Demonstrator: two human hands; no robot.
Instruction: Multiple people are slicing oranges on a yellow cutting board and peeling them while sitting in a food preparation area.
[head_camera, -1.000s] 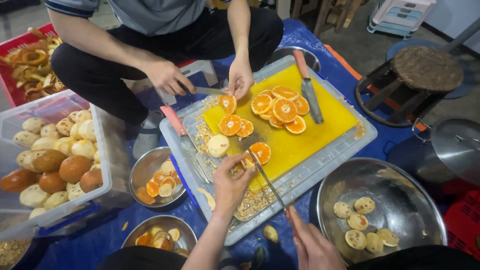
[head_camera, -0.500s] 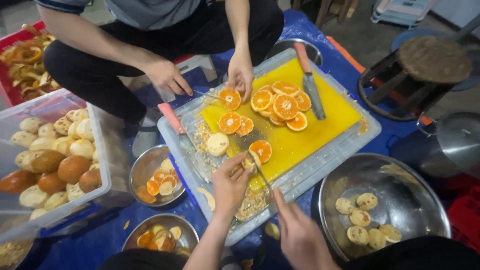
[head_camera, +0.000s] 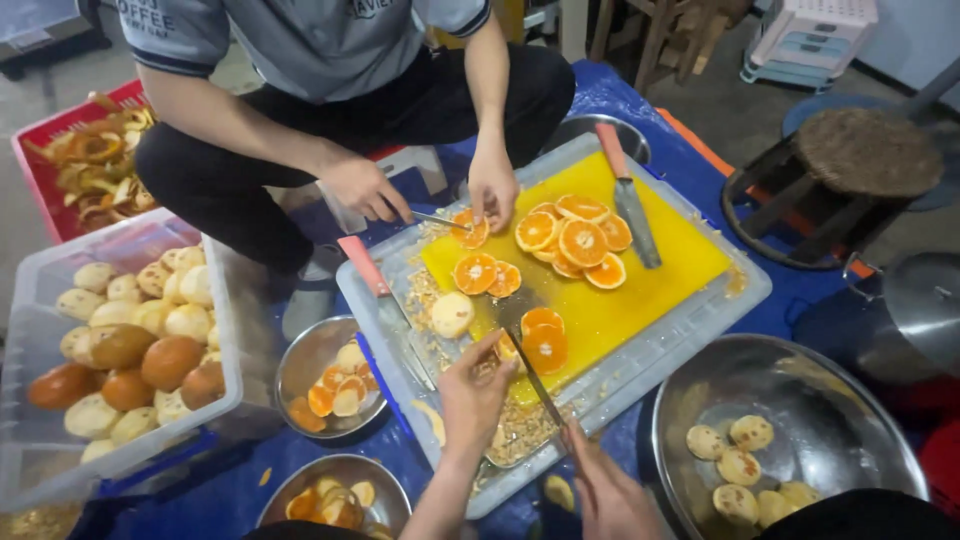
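Down on the floor, the person's left hand (head_camera: 472, 392) pins an orange piece (head_camera: 538, 340) at the near edge of the yellow cutting board (head_camera: 650, 285), fingers curled together over the fruit. The right hand (head_camera: 605, 490) is closed on the handle of a knife (head_camera: 525, 350), whose blade lies across the board's near-left corner, right against that piece. To cut cleanly here, I'd judge the fingertips should stay tucked back from the blade and the fruit pressed flat, since juice and pith wet the clear tray (head_camera: 380, 300) under the board. Sliced orange rounds (head_camera: 572, 235) lie near the board's far edge, where a co-worker's hands (head_camera: 492, 185) work on another slice. A steel bowl (head_camera: 800, 430) with peeled ends sits just right of the tray.
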